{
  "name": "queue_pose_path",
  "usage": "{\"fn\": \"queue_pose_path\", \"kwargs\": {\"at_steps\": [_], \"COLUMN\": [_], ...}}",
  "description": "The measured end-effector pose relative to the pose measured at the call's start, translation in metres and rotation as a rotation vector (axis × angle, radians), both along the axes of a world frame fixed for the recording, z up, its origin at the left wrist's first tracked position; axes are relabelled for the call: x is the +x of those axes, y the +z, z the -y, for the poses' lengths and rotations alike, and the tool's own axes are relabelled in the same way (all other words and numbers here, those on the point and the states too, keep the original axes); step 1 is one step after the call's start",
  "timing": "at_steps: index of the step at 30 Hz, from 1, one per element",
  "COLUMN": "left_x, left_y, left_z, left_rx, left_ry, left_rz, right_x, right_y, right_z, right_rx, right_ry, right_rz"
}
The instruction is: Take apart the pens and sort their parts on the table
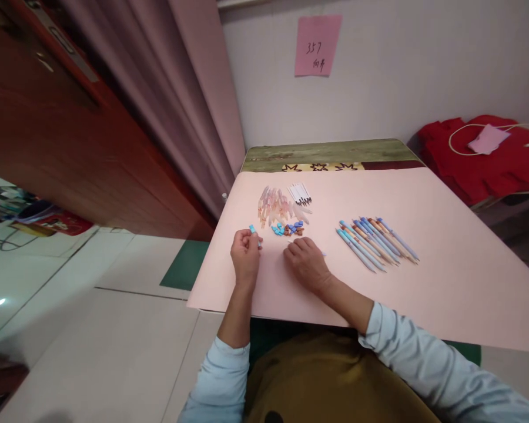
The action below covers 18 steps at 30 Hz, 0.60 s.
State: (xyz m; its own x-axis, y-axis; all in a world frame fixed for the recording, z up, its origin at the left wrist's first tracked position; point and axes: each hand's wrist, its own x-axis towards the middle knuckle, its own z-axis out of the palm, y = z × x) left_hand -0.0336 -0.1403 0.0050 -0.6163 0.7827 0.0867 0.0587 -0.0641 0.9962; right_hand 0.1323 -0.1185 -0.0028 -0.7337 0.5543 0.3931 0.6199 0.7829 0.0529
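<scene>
My left hand (245, 254) is closed in a pinch on a small light-blue pen part (253, 228), held just above the pink sheet (445, 294). My right hand (306, 261) rests knuckles-up on the sheet with fingers curled; a thin pale-blue pen tip pokes out at its right side. Just beyond both hands lie a small heap of blue and brown caps (290, 228), a pile of clear pen barrels (274, 207) and a bundle of white refills (300, 194). A row of several assembled blue and brown pens (376, 241) lies to the right.
The pink sheet covers a table against a white wall with a pink note (317, 44). A curtain (176, 100) and a wooden door (48, 129) stand to the left. Red cloth with a white cable (485, 155) lies at the right.
</scene>
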Motion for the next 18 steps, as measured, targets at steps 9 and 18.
{"fn": "queue_pose_path", "kwargs": {"at_steps": [9, 18], "left_x": [0.008, -0.047], "left_y": [0.012, 0.051], "left_z": [0.001, 0.02], "left_rx": [0.113, 0.353], "left_ry": [-0.065, 0.332], "left_rz": [0.179, 0.164], "right_x": [0.024, -0.095], "right_y": [0.011, 0.019], "right_z": [0.008, 0.005], "right_rx": [-0.193, -0.409], "right_ry": [-0.055, 0.218], "right_rz": [-0.224, -0.03]}}
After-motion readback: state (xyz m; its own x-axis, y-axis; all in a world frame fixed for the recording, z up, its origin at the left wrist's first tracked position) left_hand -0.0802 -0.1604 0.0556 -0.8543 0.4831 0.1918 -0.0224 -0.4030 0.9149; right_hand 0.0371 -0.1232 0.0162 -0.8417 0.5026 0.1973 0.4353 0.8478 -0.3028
